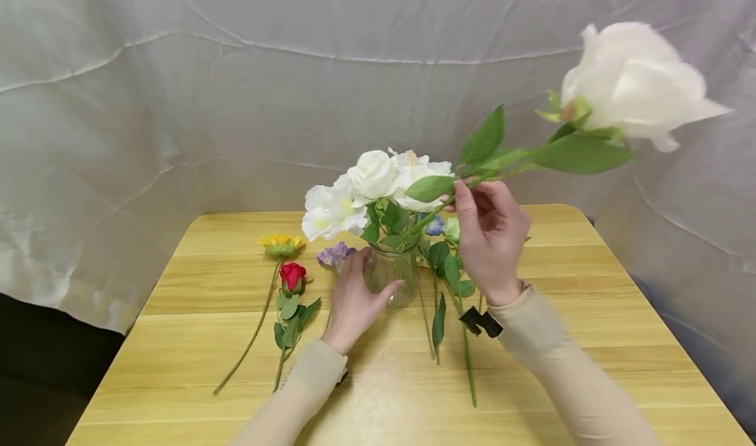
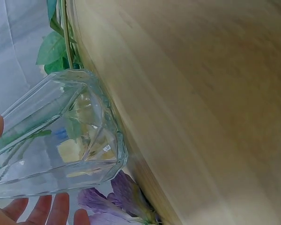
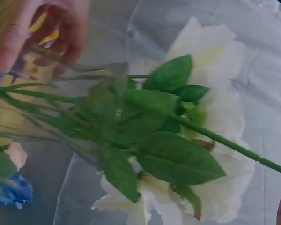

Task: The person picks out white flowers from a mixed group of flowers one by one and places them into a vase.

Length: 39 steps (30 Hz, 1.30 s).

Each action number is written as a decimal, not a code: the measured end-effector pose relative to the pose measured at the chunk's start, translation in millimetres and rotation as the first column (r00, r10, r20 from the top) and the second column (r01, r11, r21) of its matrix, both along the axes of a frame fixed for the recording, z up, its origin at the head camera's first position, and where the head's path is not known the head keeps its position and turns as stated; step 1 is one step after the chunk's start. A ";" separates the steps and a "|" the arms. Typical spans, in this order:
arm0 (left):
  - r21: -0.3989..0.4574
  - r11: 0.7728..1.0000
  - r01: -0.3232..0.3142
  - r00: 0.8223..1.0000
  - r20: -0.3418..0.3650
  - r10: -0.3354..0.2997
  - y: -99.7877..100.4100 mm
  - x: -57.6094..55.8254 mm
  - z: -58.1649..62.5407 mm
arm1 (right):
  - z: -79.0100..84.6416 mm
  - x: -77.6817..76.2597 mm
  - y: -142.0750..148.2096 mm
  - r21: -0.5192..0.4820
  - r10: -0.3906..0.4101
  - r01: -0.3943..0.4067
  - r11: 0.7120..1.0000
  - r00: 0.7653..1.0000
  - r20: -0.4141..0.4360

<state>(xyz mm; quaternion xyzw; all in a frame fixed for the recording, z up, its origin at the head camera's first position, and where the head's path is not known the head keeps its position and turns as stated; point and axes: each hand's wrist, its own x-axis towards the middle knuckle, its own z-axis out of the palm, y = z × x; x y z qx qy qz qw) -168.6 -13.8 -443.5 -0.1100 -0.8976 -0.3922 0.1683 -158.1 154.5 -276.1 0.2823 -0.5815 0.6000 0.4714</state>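
Note:
My right hand (image 1: 493, 239) pinches the green stem of a large white rose (image 1: 634, 82) between thumb and fingers. Its bloom leans out to the upper right, while the stem (image 3: 225, 142) slants down into the mouth of a clear glass vase (image 2: 98, 173). Several white flowers (image 1: 373, 174) with green leaves stand in that vase, their stems showing through the glass. Low on the vase's left side, my left hand (image 1: 357, 298) holds it, thumb across the front and fingers round the far side.
On the wooden table (image 1: 207, 420), a yellow sunflower (image 1: 281, 244) and a red rose (image 1: 293, 277) lie left of the vase. A purple flower (image 1: 335, 254) lies behind my left hand. A blue flower (image 1: 435, 225) and leafy stems lie to the right. Grey cloth (image 1: 236, 118) hangs behind.

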 end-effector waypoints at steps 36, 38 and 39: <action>-0.007 1.000 0.021 0.999 -0.046 -0.021 -2.7 -0.2 0.2 | -41.4 -7.5 -10.5 0.691 -0.329 0.078 0.719 0.914 0.238; -0.004 1.000 0.025 0.999 -0.041 -0.025 -3.0 0.1 0.3 | -40.8 -7.2 -10.4 0.691 -0.331 0.091 0.717 0.917 0.223; -0.002 1.000 0.027 0.999 -0.041 -0.027 -3.2 0.3 0.4 | -40.3 -7.0 -10.3 0.687 -0.331 0.102 0.720 0.920 0.211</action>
